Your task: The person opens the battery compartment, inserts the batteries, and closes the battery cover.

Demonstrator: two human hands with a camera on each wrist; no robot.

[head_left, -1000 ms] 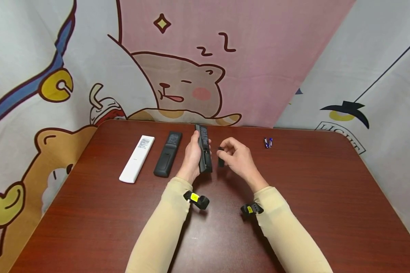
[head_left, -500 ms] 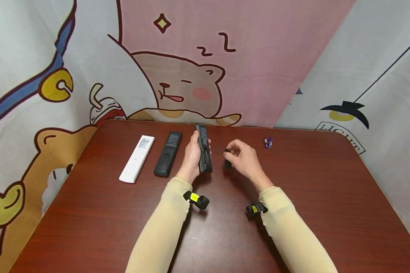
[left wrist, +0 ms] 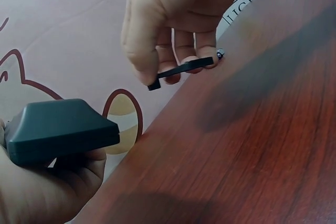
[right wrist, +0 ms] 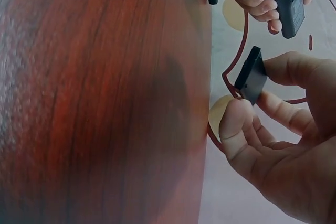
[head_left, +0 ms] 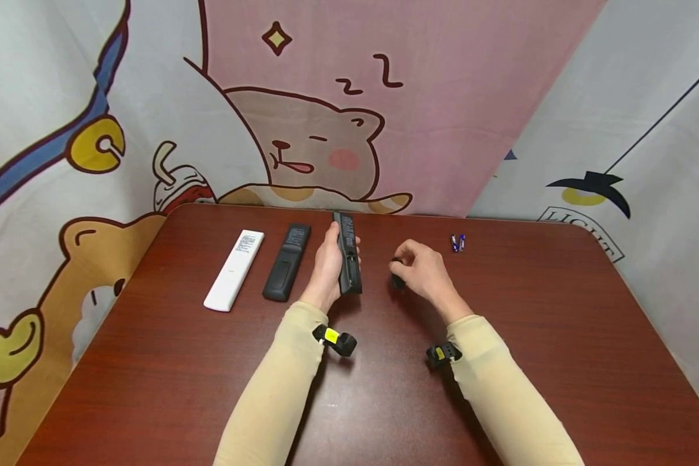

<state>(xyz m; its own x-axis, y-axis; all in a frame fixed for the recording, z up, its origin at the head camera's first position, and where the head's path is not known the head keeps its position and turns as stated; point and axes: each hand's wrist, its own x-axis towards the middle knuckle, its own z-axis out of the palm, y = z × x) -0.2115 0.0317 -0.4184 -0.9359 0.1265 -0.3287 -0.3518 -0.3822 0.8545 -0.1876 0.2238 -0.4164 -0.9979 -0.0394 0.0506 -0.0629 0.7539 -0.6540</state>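
- At far left I see a long white plastic remote control [head_left: 233, 270] lying on the reddish-brown wooden table [head_left: 122, 362], printed label up.
- Just right of it I see a long black plastic remote control [head_left: 287, 263], also lying on the table.
- Next I watch the person's left hand [head_left: 327, 265], thumb and fingers clamped on the sides of a second black plastic remote [head_left: 351, 262], raised above the table with an open hollow in its back.
- Right of that remote, well apart from it, I find a small flat black plastic cover [head_left: 397, 277] held above the table.
- The person's right hand [head_left: 425, 272] pinches this cover between thumb and fingertips.
- Farthest right I make out two small blue-and-white cylindrical batteries [head_left: 462, 244] lying side by side on the table.
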